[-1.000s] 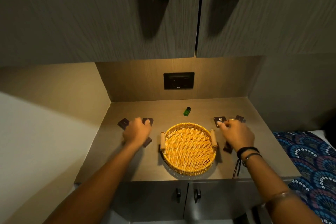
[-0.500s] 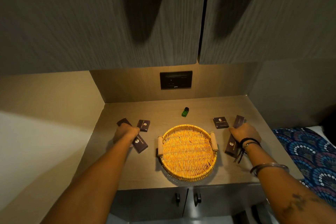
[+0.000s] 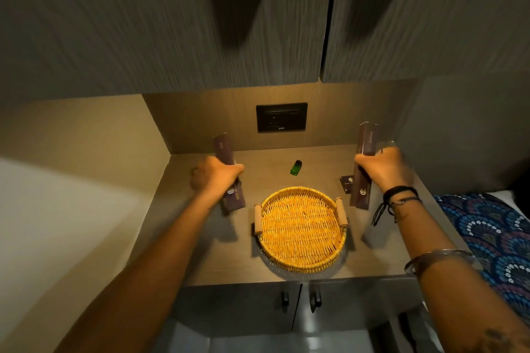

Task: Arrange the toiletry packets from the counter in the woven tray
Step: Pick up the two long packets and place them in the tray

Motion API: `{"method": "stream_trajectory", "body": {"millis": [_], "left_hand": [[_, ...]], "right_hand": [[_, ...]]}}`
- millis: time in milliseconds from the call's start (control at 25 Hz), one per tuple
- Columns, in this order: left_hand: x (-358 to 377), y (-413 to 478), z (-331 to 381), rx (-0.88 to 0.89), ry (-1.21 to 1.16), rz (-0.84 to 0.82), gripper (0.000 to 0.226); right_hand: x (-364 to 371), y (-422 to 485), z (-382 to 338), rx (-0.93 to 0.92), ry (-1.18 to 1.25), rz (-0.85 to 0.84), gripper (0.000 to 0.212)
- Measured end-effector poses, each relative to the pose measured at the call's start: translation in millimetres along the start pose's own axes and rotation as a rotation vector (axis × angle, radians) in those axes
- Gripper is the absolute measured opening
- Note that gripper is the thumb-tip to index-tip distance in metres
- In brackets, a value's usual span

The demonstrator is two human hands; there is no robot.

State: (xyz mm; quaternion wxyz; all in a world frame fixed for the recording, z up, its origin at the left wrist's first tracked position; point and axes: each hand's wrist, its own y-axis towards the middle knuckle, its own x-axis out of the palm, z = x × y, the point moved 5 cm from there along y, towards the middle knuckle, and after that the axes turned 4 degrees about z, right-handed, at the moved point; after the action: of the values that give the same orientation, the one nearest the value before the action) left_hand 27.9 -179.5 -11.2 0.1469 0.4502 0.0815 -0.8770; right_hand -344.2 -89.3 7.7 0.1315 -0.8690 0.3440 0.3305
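Both hands are raised above the counter (image 3: 200,261), one on each side of the tray (image 3: 301,228), and each is clenched around long dark packets held upright. The left hand (image 3: 213,176) grips what looks like more than one packet (image 3: 225,152), though blur makes the count hard to tell; the ends stick out above and below the fist. The right hand (image 3: 383,167) clamps a second packet (image 3: 365,143) bundle the same way, its lower end hanging just beside the tray's right handle (image 3: 342,211). The tray lies flat between and below the hands, holding nothing. A small square packet (image 3: 346,182) lies on the counter just left of the right hand's bundle. A green bottle (image 3: 296,167) lies between the two hands, behind the tray.
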Motion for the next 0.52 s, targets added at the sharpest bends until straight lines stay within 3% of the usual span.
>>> {"method": "stream_trajectory", "body": {"millis": [120,280,520], "left_hand": [[18.2,-34.3,45.2,0.141,0.029,-0.067,0.054],[74.2,-76.0,55.0,0.163,0.129,-0.253,0.058],[100.1,-92.5,51.2,0.199,0.457,-0.224,0.055]], "right_hand": [[24.9,-25.8,-33.7,-0.105,0.017,-0.098,0.028],[72.0,-58.8,-36.5,-0.145,-0.185,-0.218,0.033],[96.2,-72.8,-7.9,-0.150,-0.391,-0.189,0.038]]}}
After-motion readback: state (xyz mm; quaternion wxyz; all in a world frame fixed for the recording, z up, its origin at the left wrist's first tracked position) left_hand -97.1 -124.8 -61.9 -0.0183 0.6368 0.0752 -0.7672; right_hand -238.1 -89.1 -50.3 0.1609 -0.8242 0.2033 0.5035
